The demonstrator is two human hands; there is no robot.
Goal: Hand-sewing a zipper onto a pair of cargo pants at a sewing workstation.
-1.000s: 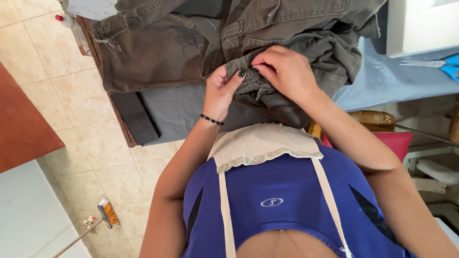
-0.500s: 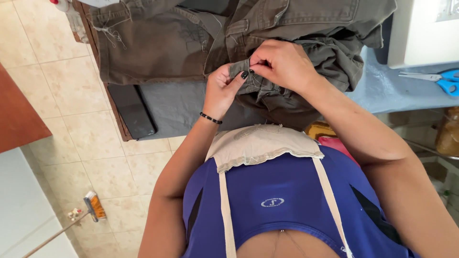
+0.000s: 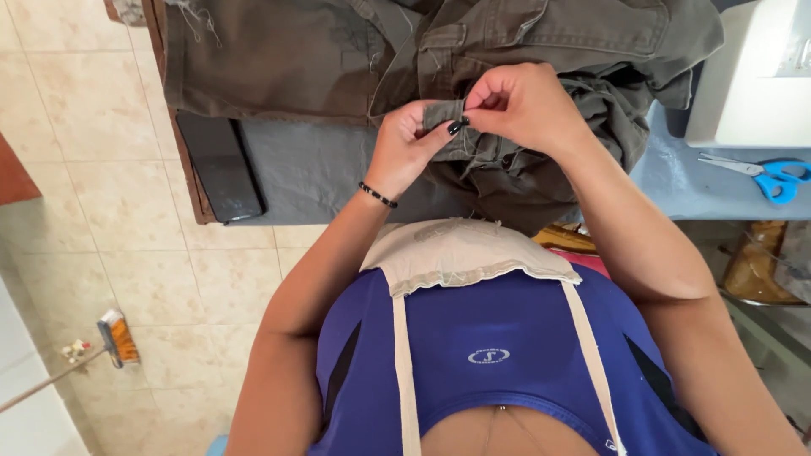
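Olive-brown trousers (image 3: 355, 59) are lying spread across a grey-covered table (image 3: 321, 169), bunching up at its near edge. A white sewing machine (image 3: 752, 76) is standing to the right, blue-handled scissors (image 3: 760, 173) lying beside it. The left hand (image 3: 405, 148) and the right hand (image 3: 519, 105) are both pinching one small fold of the trouser cloth, fingertips closed tight on it.

One trousers (image 3: 338, 59), one scissors (image 3: 764, 173), one broom (image 3: 114, 338), one sewing machine (image 3: 756, 76).
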